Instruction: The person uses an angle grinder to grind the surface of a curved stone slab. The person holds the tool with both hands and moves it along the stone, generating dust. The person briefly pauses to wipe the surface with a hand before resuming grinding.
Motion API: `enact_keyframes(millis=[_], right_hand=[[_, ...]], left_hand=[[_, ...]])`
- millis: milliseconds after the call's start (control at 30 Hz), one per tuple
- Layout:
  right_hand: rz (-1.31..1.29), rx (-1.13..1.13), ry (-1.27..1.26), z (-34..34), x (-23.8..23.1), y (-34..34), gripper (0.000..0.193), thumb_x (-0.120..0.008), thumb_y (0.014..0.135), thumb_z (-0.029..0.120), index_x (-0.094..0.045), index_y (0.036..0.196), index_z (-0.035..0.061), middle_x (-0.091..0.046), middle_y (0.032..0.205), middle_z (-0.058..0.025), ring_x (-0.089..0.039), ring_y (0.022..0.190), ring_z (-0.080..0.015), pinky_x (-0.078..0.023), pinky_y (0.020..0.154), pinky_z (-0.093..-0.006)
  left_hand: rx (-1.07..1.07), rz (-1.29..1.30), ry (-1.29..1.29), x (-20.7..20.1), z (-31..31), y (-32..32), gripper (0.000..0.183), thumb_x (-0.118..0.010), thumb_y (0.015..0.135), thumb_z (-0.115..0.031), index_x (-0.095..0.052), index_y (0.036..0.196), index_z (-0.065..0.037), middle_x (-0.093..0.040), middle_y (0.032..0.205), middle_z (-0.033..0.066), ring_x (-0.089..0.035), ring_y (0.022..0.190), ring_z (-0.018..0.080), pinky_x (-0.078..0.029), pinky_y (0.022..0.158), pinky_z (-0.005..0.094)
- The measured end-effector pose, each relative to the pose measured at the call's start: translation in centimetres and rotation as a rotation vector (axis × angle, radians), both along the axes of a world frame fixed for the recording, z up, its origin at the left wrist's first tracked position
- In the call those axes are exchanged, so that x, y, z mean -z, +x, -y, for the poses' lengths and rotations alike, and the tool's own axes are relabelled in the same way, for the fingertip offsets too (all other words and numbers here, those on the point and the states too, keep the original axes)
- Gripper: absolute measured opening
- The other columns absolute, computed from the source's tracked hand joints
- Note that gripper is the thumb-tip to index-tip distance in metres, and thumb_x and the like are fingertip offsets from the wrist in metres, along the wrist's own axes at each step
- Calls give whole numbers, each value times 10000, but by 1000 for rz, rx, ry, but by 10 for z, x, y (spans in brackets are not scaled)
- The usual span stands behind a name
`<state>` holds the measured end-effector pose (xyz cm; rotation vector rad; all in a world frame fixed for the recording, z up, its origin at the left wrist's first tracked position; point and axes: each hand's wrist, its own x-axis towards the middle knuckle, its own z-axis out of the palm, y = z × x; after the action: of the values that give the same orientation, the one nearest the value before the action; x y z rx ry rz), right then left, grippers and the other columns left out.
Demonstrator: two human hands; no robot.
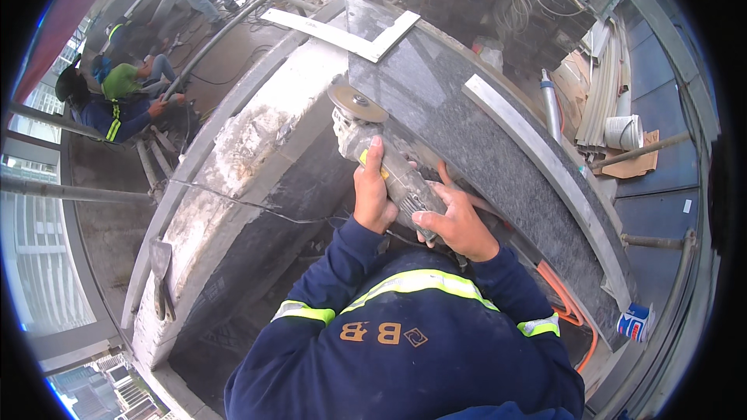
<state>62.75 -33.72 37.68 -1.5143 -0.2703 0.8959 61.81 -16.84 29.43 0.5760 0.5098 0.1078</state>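
Observation:
In both hands I hold a dusty angle grinder (401, 179) in front of my chest, its cutting disc (358, 103) at the far end, pointing up and left. My left hand (372, 193) wraps the body near the head, thumb along the top. Farther back, my right hand (461, 223) grips the rear part, with its thumb laid across the casing. The disc hangs over the gap between a rough pale concrete ledge (241, 148) and a dark grey stone slab (498, 148); it appears apart from both.
A white L-shaped square (377, 48) lies across the slab's far end. A long metal strip (537, 144) rests along the slab. On the ledge are a trowel (160, 272) and a thin cable (249, 204). An orange hose (564, 295) runs at right. Two people work at far left.

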Motion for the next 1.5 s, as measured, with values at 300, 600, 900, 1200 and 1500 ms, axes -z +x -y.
enact_keyframes(millis=[300, 600, 900, 1200, 1500], right_hand=[[-28, 4, 34, 29, -3, -18, 527, -718, 907, 141, -545, 1362, -61, -650, 877, -53, -617, 663, -91, -504, 571, -245], [-21, -1, 20, 46, -11, -27, 528, -716, 898, 128, -546, 1359, -67, -671, 908, -63, -634, 706, -98, -523, 648, -273], [-39, 16, 9, 55, -13, -33, 583, -722, 892, 145, -528, 1396, -73, -686, 930, -81, -652, 749, -115, -530, 681, -289], [-25, 4, 32, 48, -4, -27, 612, -730, 898, 204, -523, 1399, -79, -677, 935, -82, -652, 735, -115, -531, 668, -280], [-28, 4, 45, 37, 0, -21, 582, -726, 903, 192, -532, 1380, -78, -663, 917, -66, -644, 719, -98, -530, 650, -267]], left_hand=[[-29, -22, 17, -22, 32, -21, 633, -612, 1010, -553, -512, 1208, 40, -627, 1010, 178, -687, 854, 282, -617, 762, 462], [-21, -37, 23, -21, 49, -32, 667, -611, 999, -584, -556, 1151, 63, -660, 954, 204, -703, 816, 293, -622, 735, 442], [9, -51, 15, -21, 55, -38, 675, -591, 1005, -594, -576, 1136, 68, -687, 902, 206, -716, 789, 296, -625, 732, 426], [-20, -27, 22, -26, 48, -32, 654, -620, 1006, -558, -528, 1187, 64, -637, 1026, 185, -702, 868, 271, -631, 742, 444], [-19, -6, 15, -20, 37, -25, 622, -643, 999, -537, -511, 1212, 32, -624, 1064, 169, -694, 893, 271, -624, 747, 458]])
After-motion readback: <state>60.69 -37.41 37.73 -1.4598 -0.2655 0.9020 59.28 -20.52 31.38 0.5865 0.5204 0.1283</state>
